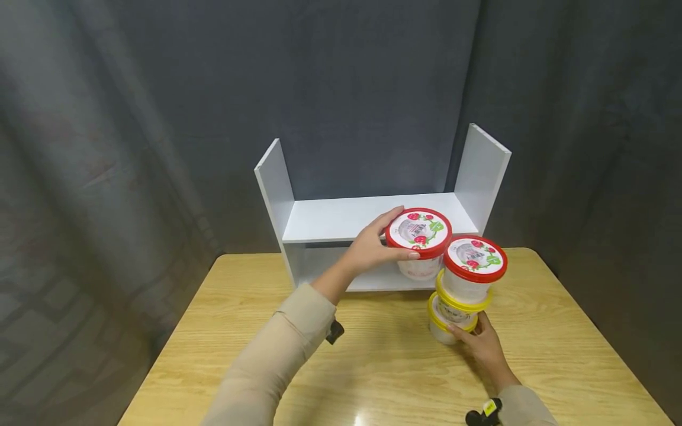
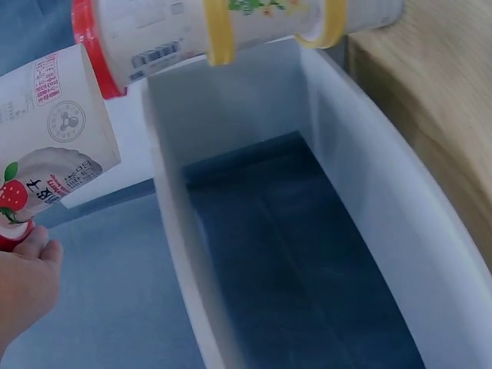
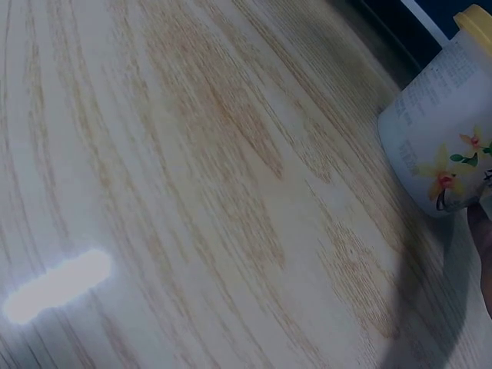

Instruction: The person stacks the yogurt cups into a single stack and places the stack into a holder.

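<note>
My left hand (image 1: pixel 367 253) grips a white tub with a red strawberry lid (image 1: pixel 418 232) by its rim, thumb at the near side and fingers at the far side. The tub is held up in front of the white shelf (image 1: pixel 341 216). To its right stands a stack of three tubs: a red-lidded tub (image 1: pixel 475 260) over a yellow-lidded tub (image 1: pixel 462 304), with another yellow-lidded tub (image 1: pixel 441 335) at the bottom. Down low, my right hand (image 1: pixel 486 349) holds that bottom tub, thumb in front and fingers round the right side. Flowers decorate its wall (image 3: pixel 438 138) in the right wrist view.
The shelf has two upright side panels (image 1: pixel 482 171) and an upper and a lower board, and stands at the back of the wooden table (image 1: pixel 373 343). Grey curtains (image 1: pixel 373 89) hang behind and on both sides.
</note>
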{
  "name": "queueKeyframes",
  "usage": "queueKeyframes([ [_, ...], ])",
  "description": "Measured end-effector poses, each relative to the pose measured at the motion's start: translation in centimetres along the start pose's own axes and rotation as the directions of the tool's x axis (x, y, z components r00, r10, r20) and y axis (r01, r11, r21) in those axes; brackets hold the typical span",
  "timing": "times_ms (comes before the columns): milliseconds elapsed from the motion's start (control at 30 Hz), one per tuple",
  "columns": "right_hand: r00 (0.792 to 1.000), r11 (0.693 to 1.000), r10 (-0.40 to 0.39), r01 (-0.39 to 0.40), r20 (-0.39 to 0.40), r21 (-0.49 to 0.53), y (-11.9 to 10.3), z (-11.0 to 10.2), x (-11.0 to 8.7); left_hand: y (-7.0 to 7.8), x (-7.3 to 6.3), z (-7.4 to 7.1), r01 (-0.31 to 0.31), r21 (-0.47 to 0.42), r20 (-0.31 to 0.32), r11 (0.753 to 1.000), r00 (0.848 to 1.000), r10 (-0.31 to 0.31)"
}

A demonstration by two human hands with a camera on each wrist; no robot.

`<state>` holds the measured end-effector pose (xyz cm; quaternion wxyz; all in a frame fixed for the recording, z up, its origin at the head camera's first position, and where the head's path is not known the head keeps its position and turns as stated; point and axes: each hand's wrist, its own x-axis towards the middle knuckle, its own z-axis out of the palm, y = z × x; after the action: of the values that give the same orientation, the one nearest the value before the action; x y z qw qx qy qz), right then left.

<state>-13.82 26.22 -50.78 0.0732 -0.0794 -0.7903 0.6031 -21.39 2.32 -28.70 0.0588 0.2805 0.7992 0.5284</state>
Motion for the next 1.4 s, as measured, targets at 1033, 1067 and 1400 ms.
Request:
queueKeyframes([
  [1033,1.0,0.999,0.027,-0.027,0.005,0.038,-0.4,0.1,-0.2,4.7,4.8,3.4,-0.026,-0.01,0.084,1.0,0.996,0.027],
  [1067,1.0,0.999,0.028,-0.029,0.004,0.036,-0.3,0.1,-0.2,4.8,4.9,3.6,-0.025,-0.008,0.086,1.0,0.996,0.026],
  [1400,0.999,0.999,0.041,-0.041,0.009,0.032,-0.3,-0.1,-0.3,5.0,5.6,5.5,-0.009,-0.016,0.111,1.0,0.994,0.01],
])
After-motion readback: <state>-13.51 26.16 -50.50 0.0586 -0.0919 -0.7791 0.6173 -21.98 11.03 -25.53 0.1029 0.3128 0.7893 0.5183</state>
